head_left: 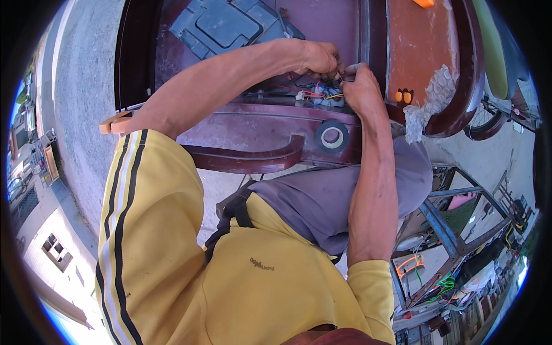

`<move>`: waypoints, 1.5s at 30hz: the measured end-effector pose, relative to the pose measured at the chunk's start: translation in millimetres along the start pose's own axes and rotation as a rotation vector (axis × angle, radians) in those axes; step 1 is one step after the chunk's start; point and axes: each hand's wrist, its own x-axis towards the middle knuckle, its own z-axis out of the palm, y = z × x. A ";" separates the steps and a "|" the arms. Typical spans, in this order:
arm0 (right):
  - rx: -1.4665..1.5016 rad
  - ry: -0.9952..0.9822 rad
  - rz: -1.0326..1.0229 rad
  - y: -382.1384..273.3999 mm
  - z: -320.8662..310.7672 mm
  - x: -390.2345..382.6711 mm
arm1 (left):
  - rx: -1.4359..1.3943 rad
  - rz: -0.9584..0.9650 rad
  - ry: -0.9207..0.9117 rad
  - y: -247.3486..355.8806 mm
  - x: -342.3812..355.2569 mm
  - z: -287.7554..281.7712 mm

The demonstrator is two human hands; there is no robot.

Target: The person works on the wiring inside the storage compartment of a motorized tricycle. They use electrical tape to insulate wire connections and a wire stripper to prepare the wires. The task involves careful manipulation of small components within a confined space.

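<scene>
at about 10 o'clock a small orange block (pixel 117 123) sits against the left edge of the glossy dark maroon body panel (pixel 241 127). toward 11 o'clock a flat grey plastic cover with a raised, rounded rectangle (pixel 227 26) lies on the maroon floor beyond the left forearm. near 1 o'clock is the thing being worked on: a loose bundle of thin red, yellow and blue wires with a white connector (pixel 301 96), lying along the inner side of the panel. just above it the left hand (pixel 323 61) has its fingers bent close together, seemingly pinching a wire end. at 2 o'clock a round roll of black tape (pixel 319 137) lies on the panel, touched by neither hand. the right hand (pixel 362 89) comes in beside the left, thumb and fingertips narrowed on what looks like the same thin wire; the exact strand is too small to tell. farther toward 2 o'clock, crumpled clear plastic film (pixel 436 95) hangs over a flat orange-brown panel (pixel 422 43). the wiring looks partway along: the wires are exposed and in hand, while taping and tidying them seem left, and the cover lies off to one side.
</scene>
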 end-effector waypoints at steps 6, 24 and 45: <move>0.018 -0.003 0.017 -2.0 -0.7 -0.1 | -0.162 -0.068 -0.122 -3.0 -1.3 -9.3; 0.051 0.015 -0.032 4.8 1.1 4.1 | 0.392 0.163 0.200 16.7 -29.1 8.4; 0.080 0.010 -0.005 6.5 3.4 7.2 | 0.378 0.238 0.276 -9.3 -19.8 6.6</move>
